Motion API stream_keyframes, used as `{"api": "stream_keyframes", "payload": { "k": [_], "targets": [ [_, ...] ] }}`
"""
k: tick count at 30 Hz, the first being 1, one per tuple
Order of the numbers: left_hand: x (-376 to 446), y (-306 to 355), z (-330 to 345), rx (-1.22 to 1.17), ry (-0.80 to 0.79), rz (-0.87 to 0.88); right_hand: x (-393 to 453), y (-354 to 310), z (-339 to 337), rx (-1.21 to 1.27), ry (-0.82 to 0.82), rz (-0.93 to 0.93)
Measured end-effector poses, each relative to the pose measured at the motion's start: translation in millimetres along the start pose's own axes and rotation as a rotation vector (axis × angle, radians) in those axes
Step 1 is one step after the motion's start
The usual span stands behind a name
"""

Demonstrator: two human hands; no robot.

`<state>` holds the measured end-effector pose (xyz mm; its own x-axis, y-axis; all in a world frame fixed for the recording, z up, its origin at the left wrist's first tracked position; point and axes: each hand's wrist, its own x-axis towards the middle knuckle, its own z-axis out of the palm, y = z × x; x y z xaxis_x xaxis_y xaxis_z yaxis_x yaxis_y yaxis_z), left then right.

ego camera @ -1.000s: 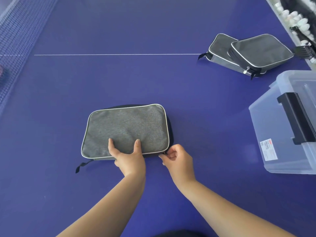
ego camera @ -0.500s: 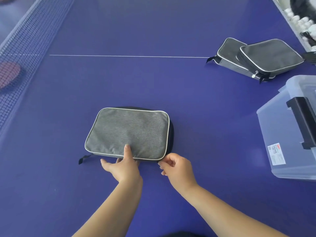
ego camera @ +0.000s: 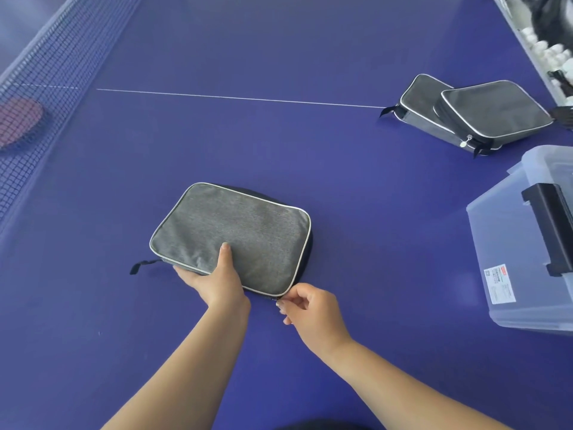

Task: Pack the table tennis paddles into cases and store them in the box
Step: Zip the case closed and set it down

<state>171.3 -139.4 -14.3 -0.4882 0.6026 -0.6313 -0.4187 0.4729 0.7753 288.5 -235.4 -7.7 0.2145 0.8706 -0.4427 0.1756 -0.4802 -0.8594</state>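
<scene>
- Grey case [ego camera: 231,235] lies flat on the blue worktop [ego camera: 279,144], toward the near edge and a little left of its middle; its long sides run skewed to that edge.
- Change: a second ago the left hand [ego camera: 217,276] lay on top of the case with two fingers spread flat. Now the thumb presses the top face and the fingers are tucked under the near edge, so the hand clamps that edge.
- Change: the right hand [ego camera: 313,311] was hovering at the near right corner of the case. Now its fingertips are pinched on a small bright bit at that corner, most likely the zipper pull [ego camera: 278,301]; too small to be certain.
- The case has turned a little on the worktop over the same second; its left strap tab [ego camera: 141,266] trails toward the net side.
- Judgement: the zip run is starting or about to start. Left hand steadies, right hand draws. Whether a paddle is inside cannot be seen, though a dark edge bulges along the right side.
- Two more cases [ego camera: 471,114] lie overlapped near the far right edge of the worktop, untouched.
- Clear lidded box [ego camera: 508,243] with a black latch sits at the right edge, well apart from the case in hand; lid looks shut, so it needs opening before storing.
- Red paddle [ego camera: 18,119] visible beyond the net [ego camera: 55,66], far left; still to pack.
</scene>
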Motion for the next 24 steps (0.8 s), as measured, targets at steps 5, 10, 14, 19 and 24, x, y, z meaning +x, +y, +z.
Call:
{"api": "stream_keyframes", "payload": {
  "k": [5,10,14,19,24],
  "targets": [
    [7.1,10.4,0.0,-0.027,-0.013,0.072,1.7,-3.8,-3.1,-0.058,0.065,-0.045],
    [17.4,25.7,-0.6,-0.014,-0.072,0.076,12.9,-9.4,-19.9,-0.078,0.116,-0.064],
    [21.7,36.0,-2.0,-0.018,-0.155,0.068,19.0,-13.9,-25.2,-0.118,0.131,-0.127],
    [29.4,47.0,-8.1,0.018,-0.299,0.090,23.0,-16.9,-29.4,-0.190,0.155,-0.231],
    [36.5,61.9,-11.4,0.097,-0.480,0.139,28.6,-19.4,-40.2,-0.149,0.243,-0.224]
  ]
}}
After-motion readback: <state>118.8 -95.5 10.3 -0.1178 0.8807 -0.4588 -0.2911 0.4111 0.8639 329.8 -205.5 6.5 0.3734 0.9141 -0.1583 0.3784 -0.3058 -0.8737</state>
